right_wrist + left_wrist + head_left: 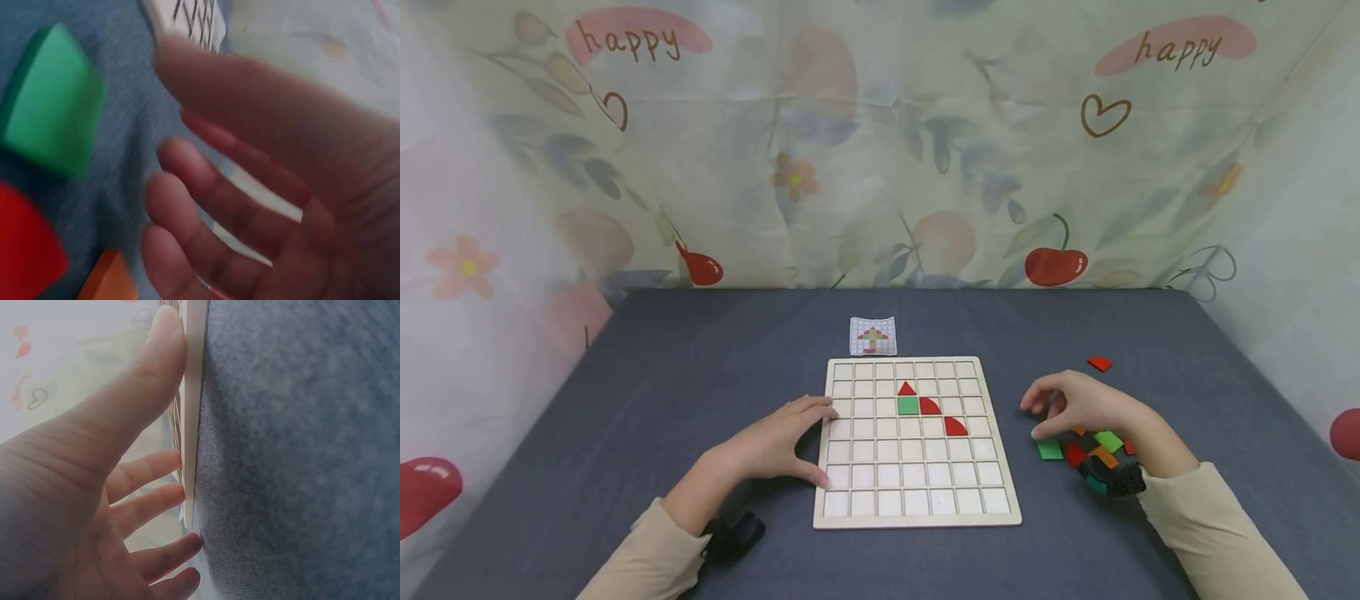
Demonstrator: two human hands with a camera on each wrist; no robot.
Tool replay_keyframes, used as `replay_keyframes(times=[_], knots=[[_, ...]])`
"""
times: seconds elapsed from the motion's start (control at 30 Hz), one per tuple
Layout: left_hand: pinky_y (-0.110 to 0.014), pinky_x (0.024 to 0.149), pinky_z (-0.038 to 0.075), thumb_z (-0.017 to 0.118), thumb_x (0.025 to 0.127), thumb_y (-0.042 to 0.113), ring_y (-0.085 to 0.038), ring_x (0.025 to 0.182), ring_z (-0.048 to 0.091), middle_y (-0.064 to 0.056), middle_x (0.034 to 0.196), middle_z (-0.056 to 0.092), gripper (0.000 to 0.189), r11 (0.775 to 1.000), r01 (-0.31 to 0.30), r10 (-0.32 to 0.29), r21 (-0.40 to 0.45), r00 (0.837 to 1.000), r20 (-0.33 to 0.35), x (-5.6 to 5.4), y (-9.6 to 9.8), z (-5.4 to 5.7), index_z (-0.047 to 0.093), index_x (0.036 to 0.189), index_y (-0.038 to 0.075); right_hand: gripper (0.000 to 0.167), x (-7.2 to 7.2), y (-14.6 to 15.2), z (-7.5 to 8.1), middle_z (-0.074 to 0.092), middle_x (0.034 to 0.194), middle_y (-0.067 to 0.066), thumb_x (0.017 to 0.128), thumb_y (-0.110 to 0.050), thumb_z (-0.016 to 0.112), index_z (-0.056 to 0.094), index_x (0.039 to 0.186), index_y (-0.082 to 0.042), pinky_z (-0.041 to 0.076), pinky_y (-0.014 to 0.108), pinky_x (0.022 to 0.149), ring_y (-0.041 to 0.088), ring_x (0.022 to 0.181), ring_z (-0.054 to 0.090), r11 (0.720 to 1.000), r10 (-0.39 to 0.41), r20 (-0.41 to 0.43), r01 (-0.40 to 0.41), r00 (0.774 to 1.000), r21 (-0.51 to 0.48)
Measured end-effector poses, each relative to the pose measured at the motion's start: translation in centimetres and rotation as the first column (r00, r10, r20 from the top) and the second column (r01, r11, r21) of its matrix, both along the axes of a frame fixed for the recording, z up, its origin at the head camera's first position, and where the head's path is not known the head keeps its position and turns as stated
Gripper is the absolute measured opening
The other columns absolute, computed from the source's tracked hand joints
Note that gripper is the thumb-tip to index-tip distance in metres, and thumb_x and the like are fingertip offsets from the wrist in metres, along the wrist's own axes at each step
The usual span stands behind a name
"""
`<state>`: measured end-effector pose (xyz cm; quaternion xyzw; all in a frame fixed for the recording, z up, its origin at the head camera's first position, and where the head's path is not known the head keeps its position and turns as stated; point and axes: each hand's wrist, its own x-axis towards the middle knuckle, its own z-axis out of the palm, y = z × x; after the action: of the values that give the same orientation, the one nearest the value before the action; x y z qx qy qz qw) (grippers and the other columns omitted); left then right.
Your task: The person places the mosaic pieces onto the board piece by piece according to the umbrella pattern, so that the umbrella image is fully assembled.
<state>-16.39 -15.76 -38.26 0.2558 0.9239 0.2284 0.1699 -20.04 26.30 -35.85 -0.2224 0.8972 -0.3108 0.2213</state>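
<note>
Left grip (775, 446) and right grip (1078, 402) gape; head view alone shows board's (862, 476) red triangle (906, 389).

Curtained off, though whether home or studio I can't tell: cherry-printed drapes (737, 142) surround this dark grey worktop (700, 358).

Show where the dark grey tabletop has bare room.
The dark grey tabletop lies bare left of the pale wooden grid board, beyond the left hand, with a narrow strip between board and right hand. Crowded: beside the right hand, where flat green tiles, red tiles and orange tiles cluster.
</note>
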Motion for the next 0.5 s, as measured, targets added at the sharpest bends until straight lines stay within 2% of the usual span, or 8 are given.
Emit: replay_keyframes(times=[0.1, 0.23, 0.37, 0.5], knots=[[-0.055, 0.11, 0.027, 0.079, 0.067, 0.048, -0.04, 0.14, 0.025, -0.014, 0.148, 0.034, 0.084, 1.0, 0.002, -0.002, -0.001, 1.0, 0.003, 0.0, 0.0, 0.0, 0.045, 0.133, 0.01, 0.035, 0.4, 0.6, -0.3, 0.062, 0.091, 0.007, 0.074, -0.025, 0.078, 0.065, 0.099, -0.006, 0.047, 0.021, 0.063, 0.006, 0.07, 0.053, 0.998, 0.067, 0.034, -0.067, 0.997, -0.015], [-0.055, 0.109, 0.028, 0.078, 0.067, 0.049, -0.039, 0.14, 0.026, -0.013, 0.148, 0.034, 0.084, 1.0, 0.007, -0.007, 0.0, 1.0, 0.002, -0.1, -0.1, -0.1, 0.045, 0.133, 0.01, 0.033, 0.8, 1.0, -0.7, 0.06, 0.086, 0.006, 0.072, -0.024, 0.08, 0.064, 0.097, -0.007, 0.046, 0.021, 0.064, 0.009, 0.072, 0.051, 0.993, 0.113, 0.068, -0.11, 0.991, -0.042], [-0.055, 0.109, 0.029, 0.078, 0.067, 0.049, -0.038, 0.139, 0.027, -0.014, 0.148, 0.034, 0.084, 1.0, 0.012, -0.012, 0.003, 1.0, -0.003, -0.1, -0.1, -0.1, 0.045, 0.133, 0.009, 0.03, 0.9, 1.2, -1.0, 0.058, 0.082, 0.004, 0.072, -0.023, 0.08, 0.064, 0.092, -0.008, 0.045, 0.021, 0.064, 0.012, 0.072, 0.051, 0.991, 0.134, 0.045, -0.133, 0.99, -0.036], [-0.055, 0.109, 0.029, 0.078, 0.067, 0.049, -0.039, 0.139, 0.027, -0.014, 0.148, 0.034, 0.084, 1.0, 0.012, -0.012, 0.006, 1.0, -0.002, 0.0, -0.1, 0.0, 0.045, 0.133, 0.009, 0.027, 0.8, 1.1, -1.2, 0.058, 0.08, 0.002, 0.071, -0.024, 0.08, 0.064, 0.088, -0.01, 0.045, 0.021, 0.064, 0.007, 0.07, 0.051, 0.989, 0.15, 0.004, -0.15, 0.989, -0.007]])
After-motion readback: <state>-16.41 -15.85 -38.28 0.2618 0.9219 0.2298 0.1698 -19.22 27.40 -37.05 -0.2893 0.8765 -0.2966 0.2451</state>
